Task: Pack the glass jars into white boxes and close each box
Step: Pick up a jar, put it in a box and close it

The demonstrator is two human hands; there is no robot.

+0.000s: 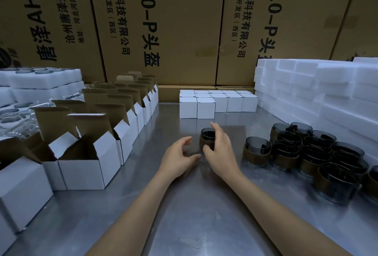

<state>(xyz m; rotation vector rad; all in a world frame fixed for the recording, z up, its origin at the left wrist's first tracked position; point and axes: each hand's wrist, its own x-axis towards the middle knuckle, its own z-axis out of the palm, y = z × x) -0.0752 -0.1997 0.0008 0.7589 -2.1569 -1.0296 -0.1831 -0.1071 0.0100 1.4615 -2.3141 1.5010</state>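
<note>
Right hand (219,149) grips jar (207,139) before "4.0-P"-printed cartons (163,20).

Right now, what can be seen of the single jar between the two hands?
The jar is small, of dark smoky glass, with a brown band round its lower half. It stands upright, mouth open, on the metal table, apart from the other jars. The right hand curls round its right side; the left hand is close beside it, contact unclear.
</note>
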